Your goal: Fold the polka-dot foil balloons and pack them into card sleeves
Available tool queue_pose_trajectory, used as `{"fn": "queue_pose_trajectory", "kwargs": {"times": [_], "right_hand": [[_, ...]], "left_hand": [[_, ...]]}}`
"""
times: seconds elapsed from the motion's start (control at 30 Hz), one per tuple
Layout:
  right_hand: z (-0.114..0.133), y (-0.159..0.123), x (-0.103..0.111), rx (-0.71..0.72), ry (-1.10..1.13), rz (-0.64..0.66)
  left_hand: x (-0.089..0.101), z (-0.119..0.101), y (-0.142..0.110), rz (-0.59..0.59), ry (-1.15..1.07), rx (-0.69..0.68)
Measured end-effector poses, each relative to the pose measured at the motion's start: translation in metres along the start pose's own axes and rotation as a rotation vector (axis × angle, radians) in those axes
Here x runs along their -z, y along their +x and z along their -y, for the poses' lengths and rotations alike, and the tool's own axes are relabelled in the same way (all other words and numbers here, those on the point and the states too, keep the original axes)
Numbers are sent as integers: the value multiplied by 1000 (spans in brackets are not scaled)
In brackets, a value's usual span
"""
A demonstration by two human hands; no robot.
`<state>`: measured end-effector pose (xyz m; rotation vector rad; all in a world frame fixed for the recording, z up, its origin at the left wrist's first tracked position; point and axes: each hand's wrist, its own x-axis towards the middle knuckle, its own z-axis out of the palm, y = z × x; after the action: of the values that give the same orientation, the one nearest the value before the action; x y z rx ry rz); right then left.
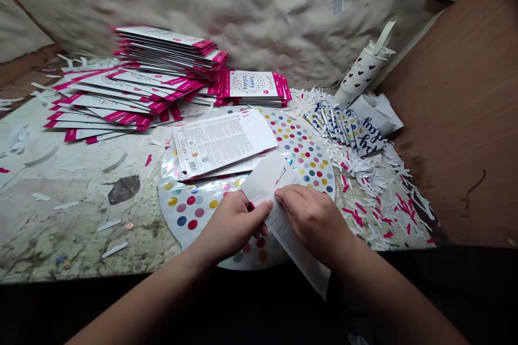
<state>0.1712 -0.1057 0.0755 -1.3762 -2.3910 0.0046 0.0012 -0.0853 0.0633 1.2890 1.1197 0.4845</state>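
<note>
My left hand [237, 221] pinches the left edge of a white printed card sleeve [301, 250], which is held tilted above the front of the table. The fingers of my right hand [309, 215] are closed on the same sleeve near a small slot in its upper part. Below lies a round foil balloon [315, 156] with coloured dots, spread flat. Several printed card sleeves [218, 143] rest on the balloon just beyond my hands, their text side up. What my right fingertips grip at the slot is partly hidden.
Tall piles of pink and white card packets [162, 64] stand at the back left, with a smaller stack [257, 86] beside them. Folded balloons [352, 129], a heart-patterned tumbler [362, 73] and paper scraps [376, 188] lie at the right, near a brown board [457, 145].
</note>
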Motion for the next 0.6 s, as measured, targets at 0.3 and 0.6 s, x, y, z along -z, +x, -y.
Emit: {"fn": "queue_pose_trajectory", "kwargs": {"times": [0.3,0.6], "right_hand": [[-12,8,13,49,-371,-3],[-36,-28,19,-149,85,-94]], "left_hand": [[2,-3,0,40,-21,-53],[-4,-3,6,92,-84,21]]}}
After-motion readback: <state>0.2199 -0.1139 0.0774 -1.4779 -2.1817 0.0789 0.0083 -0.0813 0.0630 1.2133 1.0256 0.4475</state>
